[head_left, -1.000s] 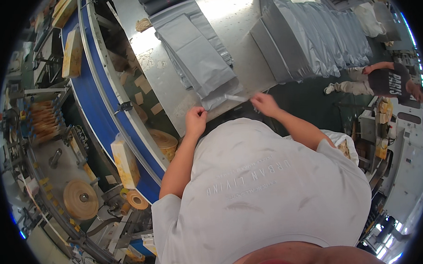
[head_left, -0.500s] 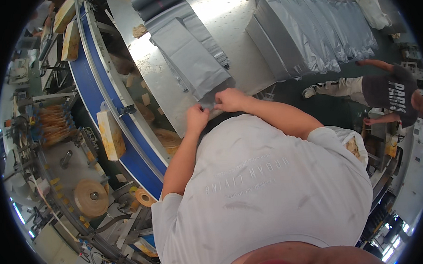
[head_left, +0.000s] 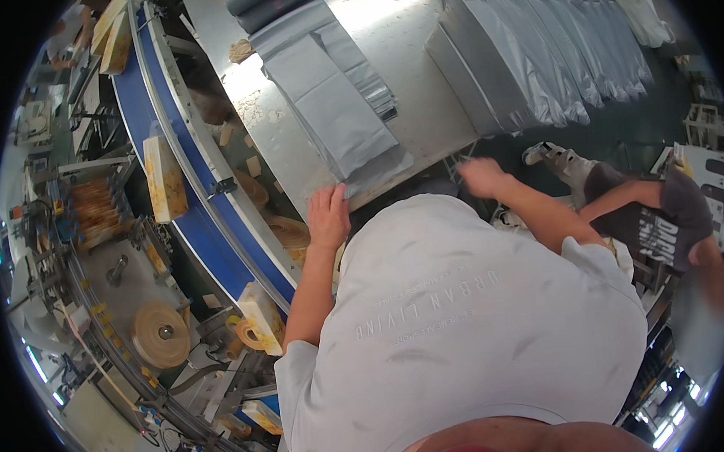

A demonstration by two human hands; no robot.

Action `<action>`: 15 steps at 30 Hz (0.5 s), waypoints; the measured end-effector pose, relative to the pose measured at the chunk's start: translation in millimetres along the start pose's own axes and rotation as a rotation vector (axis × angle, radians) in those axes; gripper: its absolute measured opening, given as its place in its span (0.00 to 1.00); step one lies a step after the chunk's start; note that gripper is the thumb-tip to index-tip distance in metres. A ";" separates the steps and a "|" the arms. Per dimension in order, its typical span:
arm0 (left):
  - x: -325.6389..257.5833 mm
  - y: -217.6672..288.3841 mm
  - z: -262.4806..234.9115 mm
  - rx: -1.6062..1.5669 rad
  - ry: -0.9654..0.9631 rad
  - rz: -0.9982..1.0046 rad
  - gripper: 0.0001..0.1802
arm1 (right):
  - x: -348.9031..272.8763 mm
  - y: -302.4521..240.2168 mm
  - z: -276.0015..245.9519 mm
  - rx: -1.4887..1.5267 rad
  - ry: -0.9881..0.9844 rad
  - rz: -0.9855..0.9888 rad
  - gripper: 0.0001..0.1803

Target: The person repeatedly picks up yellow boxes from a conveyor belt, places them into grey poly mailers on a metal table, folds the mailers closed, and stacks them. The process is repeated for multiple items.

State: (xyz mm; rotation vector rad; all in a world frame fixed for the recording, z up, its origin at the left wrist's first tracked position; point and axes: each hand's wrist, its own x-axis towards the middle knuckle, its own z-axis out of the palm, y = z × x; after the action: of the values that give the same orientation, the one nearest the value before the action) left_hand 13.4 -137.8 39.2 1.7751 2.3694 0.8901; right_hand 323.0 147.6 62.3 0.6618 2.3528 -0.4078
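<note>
A person in a pale grey T-shirt [head_left: 477,318] is seen from above, filling the frame from the centre down to 6 o'clock. The left hand [head_left: 328,215] lies flat, fingers spread loosely, at the near edge of a metal worktable [head_left: 421,88], its fingertips touching the closest corner of a stack of flat grey plastic bags [head_left: 338,107]. It grips nothing; the palm simply rests there. That stack runs from the hand up toward 12 o'clock, fanned slightly so that several bag edges show.

The right hand [head_left: 481,176], just right of centre, is blurred and hangs in the air off the table's near edge, close to the stack's bottom right corner. It seems empty and partly open, though the blur makes its grip hard to tell.

Toward 1 o'clock, a larger batch of grey bags [head_left: 547,52] lies in overlapping rows. At 10 o'clock a blue conveyor belt [head_left: 190,224] curves from the top down toward 7 o'clock, carrying a pale yellowish block [head_left: 165,179], with another block [head_left: 261,317] beside its lower end. Brown tape rolls [head_left: 160,335] and machine parts sit left of the belt, toward 8 o'clock.

At 3 o'clock another person in a dark shirt [head_left: 665,223] stands on a dark green floor [head_left: 676,79], well apart from the table.
</note>
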 end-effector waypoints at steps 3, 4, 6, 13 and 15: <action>-2.9 -12.0 -9.3 -0.010 -0.193 0.166 0.25 | 32.0 -41.4 -59.8 0.101 0.545 -0.405 0.28; 1.0 -15.3 -11.7 -0.029 -0.252 0.213 0.26 | 42.7 -47.6 -69.1 0.038 0.637 -0.541 0.30; 10.1 -12.9 -20.9 -0.100 -0.315 0.214 0.27 | 63.9 -57.4 -85.3 -0.118 0.779 -0.791 0.33; 13.1 -15.1 -57.8 0.049 -0.322 0.316 0.23 | 120.4 -51.3 -74.0 -0.289 0.776 -1.239 0.15; 15.1 -22.3 -57.9 0.162 -0.272 0.372 0.21 | 125.0 -49.5 -72.8 -0.263 0.778 -1.261 0.12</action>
State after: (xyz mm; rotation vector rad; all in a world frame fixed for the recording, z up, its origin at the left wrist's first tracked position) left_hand -32.4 -152.1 81.4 2.2800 2.0290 0.4469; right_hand 176.2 183.1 38.8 -1.0824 3.2229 -0.3586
